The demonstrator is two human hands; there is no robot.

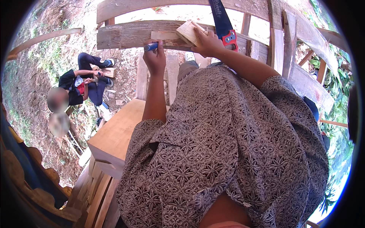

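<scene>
My left hand is closed in a fist around a short blue cylinder, which looks like a tool handle. Its kind is hidden by the fingers. A pale wooden block is gripped in my right hand, with the fingers along its top. Both hands are over a weathered horizontal plank. Just beyond the right hand is a hand saw with a dark blade and a red handle. A flat pale wood piece lies on the plank between the hands.
Another plank runs along the far side, and upright boards stand at the right. A large wooden block sits by my left arm above stacked boards. To the left, a person sits on the ground handling something small.
</scene>
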